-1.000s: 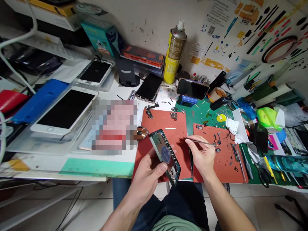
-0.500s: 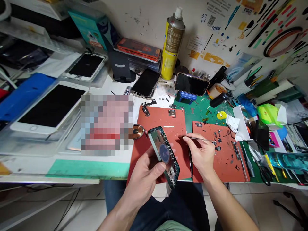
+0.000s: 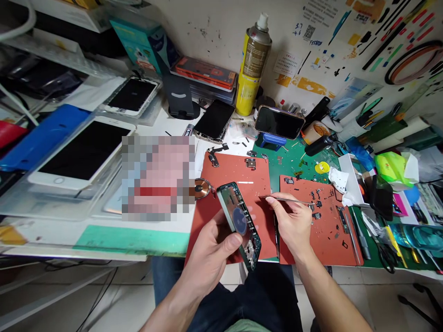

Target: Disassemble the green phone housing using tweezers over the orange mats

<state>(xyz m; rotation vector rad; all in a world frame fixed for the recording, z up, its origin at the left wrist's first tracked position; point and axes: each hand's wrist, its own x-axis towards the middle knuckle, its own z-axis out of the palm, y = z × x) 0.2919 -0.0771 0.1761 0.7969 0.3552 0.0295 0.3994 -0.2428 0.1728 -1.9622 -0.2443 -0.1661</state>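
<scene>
My left hand (image 3: 216,246) is wrapped round a dark green phone housing (image 3: 239,222), tilted up with its inside showing and a round grey-blue coil area in the middle. In my right hand (image 3: 293,222) a thin metal pair of tweezers (image 3: 285,199) is pinched, its tip pointing left over the left red mat (image 3: 238,168), a short way from the housing's right edge. The right red mat (image 3: 325,244) carries several small metal parts and screws. A copper coil (image 3: 201,188) lies at the left mat's edge.
A phone (image 3: 279,121) leans on a blue stand behind the mats, beside a yellow spray can (image 3: 252,67). On the left lies a white phone (image 3: 81,152). Scissors (image 3: 386,258), pens and a white tray (image 3: 351,177) are on the right.
The whole view has shifted slightly, so the bench items appear a little further right. Both hands keep their holds on the phone housing and the tweezers.
</scene>
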